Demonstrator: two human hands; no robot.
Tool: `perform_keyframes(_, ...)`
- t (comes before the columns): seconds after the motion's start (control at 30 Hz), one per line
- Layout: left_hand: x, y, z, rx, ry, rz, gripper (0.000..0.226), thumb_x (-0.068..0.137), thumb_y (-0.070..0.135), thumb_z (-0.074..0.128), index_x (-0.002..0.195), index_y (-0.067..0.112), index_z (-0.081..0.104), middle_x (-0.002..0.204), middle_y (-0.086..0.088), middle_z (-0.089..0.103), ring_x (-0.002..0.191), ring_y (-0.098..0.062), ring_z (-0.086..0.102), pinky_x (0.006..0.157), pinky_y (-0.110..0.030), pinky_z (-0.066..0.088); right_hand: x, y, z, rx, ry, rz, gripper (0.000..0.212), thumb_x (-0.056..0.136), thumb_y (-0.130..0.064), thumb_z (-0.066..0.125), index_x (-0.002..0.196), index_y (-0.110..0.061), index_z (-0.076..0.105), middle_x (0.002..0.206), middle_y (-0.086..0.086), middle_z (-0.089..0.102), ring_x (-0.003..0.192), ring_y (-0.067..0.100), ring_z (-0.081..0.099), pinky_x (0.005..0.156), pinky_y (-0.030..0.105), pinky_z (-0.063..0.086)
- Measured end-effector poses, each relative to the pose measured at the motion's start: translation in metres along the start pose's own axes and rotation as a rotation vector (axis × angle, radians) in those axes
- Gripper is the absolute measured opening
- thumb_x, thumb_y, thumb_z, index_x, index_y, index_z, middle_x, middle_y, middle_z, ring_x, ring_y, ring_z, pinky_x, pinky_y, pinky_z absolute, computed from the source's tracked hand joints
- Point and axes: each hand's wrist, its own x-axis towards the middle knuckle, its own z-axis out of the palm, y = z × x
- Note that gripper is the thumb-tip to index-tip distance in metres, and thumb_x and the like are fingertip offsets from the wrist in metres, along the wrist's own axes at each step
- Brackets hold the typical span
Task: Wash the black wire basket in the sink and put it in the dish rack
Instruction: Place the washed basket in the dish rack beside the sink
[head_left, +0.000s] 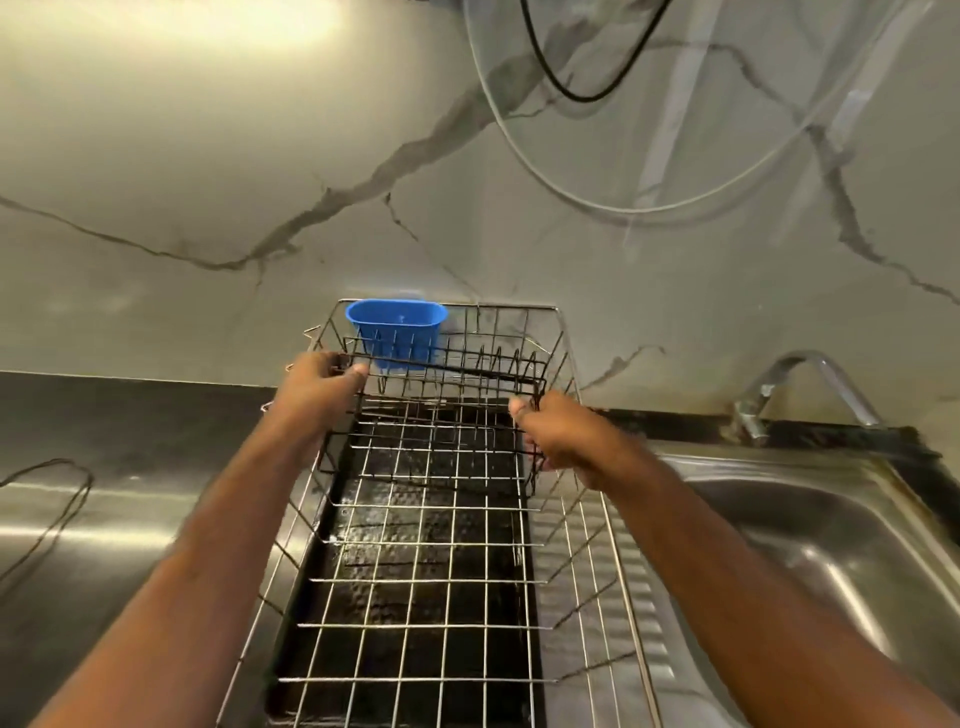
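Black wire runs between the two hands: the left hand (324, 382) curls its fingers round the upper rim of the black wire basket (441, 410) at its left end, thumb lying along the top wire, while the right hand (558, 434) grips the right end of the same basket, fingers wrapped round the side wires. Both hands are thus clamped on the basket, one at each end, with both forearms stretched forward. The basket sits inside the far part of the dish rack (415, 582), a larger silver wire rack with an open grid floor; whether the basket rests on that floor or is held just above it cannot be told. A blue plastic cup holder (396, 330) hangs at the rack's far left corner, just behind the basket. Under the rack lies a dark, wet-looking drip tray (395, 654). The rack stands on a steel table (130, 519), where a thin dark cable (52, 514) loops at the left. To the right is the steel sink (831, 530) with its tap (800, 384) at the back edge. Behind everything rises a pale marble-veined wall (260, 182).
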Motion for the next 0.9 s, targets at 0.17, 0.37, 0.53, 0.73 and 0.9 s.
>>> perform_keyframes(0.17, 0.016, -0.029, 0.019, 0.107, -0.019, -0.144, 0.037, 0.104, 0.024, 0.055, 0.133, 0.001, 0.053, 0.123, -0.018, 0.064, 0.110, -0.029, 0.061, 0.090, -0.041, 0.050, 0.013, 0.000, 0.013, -0.003, -0.026, 0.067, 0.069, 0.104, -0.041, 0.047, 0.156, -0.008, 0.017, 0.158, 0.020, 0.031, 0.137, 0.035, 0.043, 0.111, 0.048, 0.042)
perform_keyframes(0.37, 0.029, -0.058, 0.034, 0.203, -0.022, -0.222, 0.039, 0.103, 0.024, 0.056, 0.134, 0.000, 0.052, 0.128, -0.023, 0.062, 0.115, -0.036, 0.060, 0.096, -0.048, 0.052, 0.027, 0.008, 0.028, -0.063, -0.060, 0.125, 0.072, 0.103, -0.038, 0.052, 0.157, -0.006, 0.016, 0.159, 0.020, 0.030, 0.136, 0.032, 0.044, 0.107, 0.041, 0.044)
perform_keyframes(0.53, 0.033, -0.072, 0.048, 0.233, -0.033, -0.271, 0.052, 0.104, 0.022, 0.055, 0.148, -0.003, 0.040, 0.146, -0.026, 0.049, 0.135, -0.040, 0.048, 0.111, -0.047, 0.041, 0.036, 0.010, 0.039, -0.195, -0.032, 0.118, 0.079, 0.104, -0.034, 0.049, 0.156, 0.004, 0.003, 0.156, 0.025, 0.033, 0.140, 0.034, 0.041, 0.111, 0.039, 0.039)
perform_keyframes(0.73, 0.036, -0.083, 0.040, 0.180, -0.062, -0.301, 0.056, 0.101, 0.027, 0.059, 0.147, 0.000, 0.043, 0.141, -0.023, 0.055, 0.128, -0.037, 0.053, 0.106, -0.050, 0.046, 0.038, 0.007, 0.038, -0.276, -0.071, 0.100, 0.064, 0.103, -0.033, 0.053, 0.151, 0.003, 0.028, 0.156, 0.020, 0.036, 0.140, 0.034, 0.043, 0.111, 0.040, 0.042)
perform_keyframes(0.9, 0.030, -0.080, 0.037, 0.226, -0.043, -0.234, 0.055, 0.101, 0.040, 0.057, 0.140, 0.002, 0.049, 0.134, -0.021, 0.059, 0.122, -0.037, 0.058, 0.103, -0.054, 0.049, 0.037, 0.009, 0.035, -0.386, 0.046, 0.045, 0.067, 0.102, -0.044, 0.049, 0.149, 0.000, 0.033, 0.146, 0.020, 0.048, 0.119, 0.029, 0.059, 0.097, 0.039, 0.049)
